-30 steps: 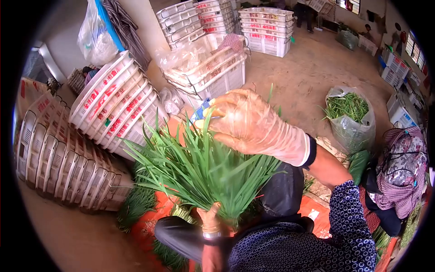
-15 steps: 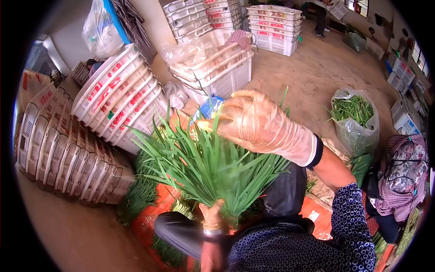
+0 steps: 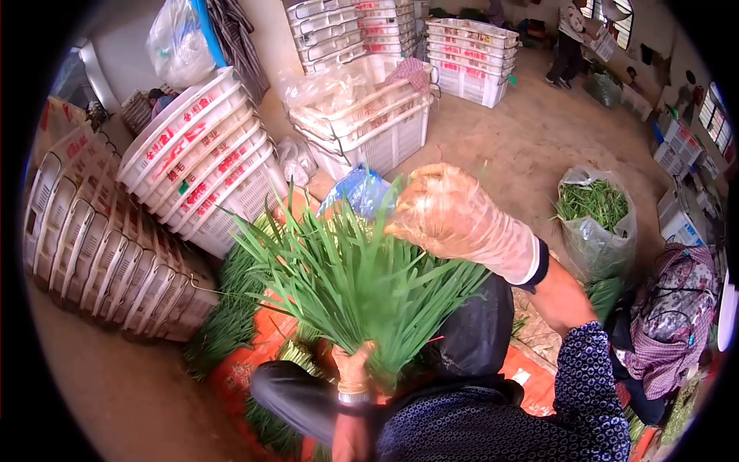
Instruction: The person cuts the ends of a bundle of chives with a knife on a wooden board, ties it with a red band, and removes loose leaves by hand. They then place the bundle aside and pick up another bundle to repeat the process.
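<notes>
A fanned bunch of green Chinese chives (image 3: 354, 277) rises in front of my lap, its long flat leaves spread upward. My left hand (image 3: 354, 368), gloved and with a band at the wrist, is closed around the bunch near its base. Above the leaves, my right hand (image 3: 454, 212) wears a thin clear glove and has its fingers bent together at the leaf tips. A blurred chive leaf runs up to those fingertips. More chives (image 3: 231, 308) lie in a heap to the left, on an orange sheet (image 3: 273, 331).
Stacked white crates (image 3: 100, 239) and tilted nested baskets (image 3: 200, 154) stand at left. A large crate (image 3: 377, 138) holds plastic bags, with a blue bag (image 3: 362, 189) before it. At right are a clear bag of greens (image 3: 596, 212) and a patterned backpack (image 3: 677, 308). A person (image 3: 570, 38) stands far back.
My right hand has drawn its fingers together from a more spread pose and shifted slightly down. My left hand still grips the chives. The person at the back shows more fully.
</notes>
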Demonstrator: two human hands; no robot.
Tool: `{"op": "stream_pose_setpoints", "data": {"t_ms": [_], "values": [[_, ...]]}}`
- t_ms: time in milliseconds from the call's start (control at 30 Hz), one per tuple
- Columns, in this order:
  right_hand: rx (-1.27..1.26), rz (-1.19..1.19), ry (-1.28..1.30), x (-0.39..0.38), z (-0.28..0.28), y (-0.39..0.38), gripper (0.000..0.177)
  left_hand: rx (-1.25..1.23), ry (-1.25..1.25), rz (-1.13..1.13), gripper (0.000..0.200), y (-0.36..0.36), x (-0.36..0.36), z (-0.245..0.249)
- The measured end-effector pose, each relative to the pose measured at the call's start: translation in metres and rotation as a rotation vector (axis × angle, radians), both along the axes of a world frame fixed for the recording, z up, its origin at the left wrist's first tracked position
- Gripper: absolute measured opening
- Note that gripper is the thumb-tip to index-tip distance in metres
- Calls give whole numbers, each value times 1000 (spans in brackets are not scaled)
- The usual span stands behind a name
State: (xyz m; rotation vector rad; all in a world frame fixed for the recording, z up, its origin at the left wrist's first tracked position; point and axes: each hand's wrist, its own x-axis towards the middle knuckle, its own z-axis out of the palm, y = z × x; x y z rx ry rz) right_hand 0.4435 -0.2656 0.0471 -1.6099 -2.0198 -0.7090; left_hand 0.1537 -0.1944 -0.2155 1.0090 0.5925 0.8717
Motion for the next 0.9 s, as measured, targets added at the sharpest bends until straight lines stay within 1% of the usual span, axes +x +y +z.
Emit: {"op": "stream_pose_setpoints", "data": {"t_ms": [33, 133, 167, 233, 267, 300, 333, 367, 400, 433, 467, 500, 533, 567, 600, 633, 667, 700, 733, 767, 800, 833, 867, 900], "values": [[-57, -25, 67, 3, 0, -2, 15, 16, 1, 10, 37, 2, -1, -7], [-11, -154, 15, 21, 13, -1, 16, 29, -7, 58, 36, 6, -2, -20], [128, -62, 21, 20, 25, 0, 13, 32, -17, 93, 36, 7, -3, -19], [40, -120, 20, 18, 41, -8, 15, 2, 4, 135, 36, 10, -6, -20], [24, -90, 138, 14, 39, -10, 16, -16, 5, 171, 36, 13, -7, -21], [-30, -113, 120, 12, 37, -12, 20, -23, -18, 218, 37, 14, -6, -13], [-34, -151, 181, 6, 28, -12, 24, -8, -21, 251, 38, 20, -9, -21], [-42, -196, 239, -1, 19, -14, 29, -42, -79, 308, 41, 26, -9, -16], [-58, -246, 292, -6, 11, -15, 34, -79, -142, 361, 43, 34, -5, -7], [-96, -231, 350, -10, 3, -14, 40, -93, -203, 429, 49, 38, -3, 24], [-144, -218, 406, -13, -5, -12, 47, -90, -243, 403, 51, 58, -11, 5], [-200, -208, 460, -15, -14, -10, 53, -144, -417, 346, 50, 56, -12, 66], [-263, -244, 504, -17, -23, -9, 56, -154, -428, 369, 50, 63, -20, 84], [-333, -279, 544, -20, -34, -7, 58, -267, -550, 386, 48, 77, -24, 90], [-402, -313, 582, -22, -46, -4, 61, -315, -715, 340, 43, 86, -35, 110], [-467, -291, 525, -14, -64, -3, 63, -154, -788, 414, 39, 103, -44, 115], [-513, -290, 551, -15, -79, -3, 62, -107, -830, 526, 37, 140, -65, 95], [-554, -299, 578, -16, -92, -4, 62, -88, -848, 639, 39, 160, -83, 101], [-588, -315, 602, -18, -103, -6, 61, -61, -877, 664, 41, 174, -103, 109], [-650, -374, 564, -20, -113, -7, 60, -65, -931, 706, 44, 195, -130, 103], [-662, -351, 582, -19, -126, -8, 60, -49, -938, 749, 46, 210, -157, 102], [-676, -332, 602, -17, -141, -11, 60, -93, -963, 789, 47, 216, -182, 103], [-687, -316, 625, -17, -155, -12, 60, -92, -924, 904, 49, 224, -206, 100], [-738, -319, 624, -19, -165, -12, 58, -83, -905, 951, 51, 226, -230, 92]]}}
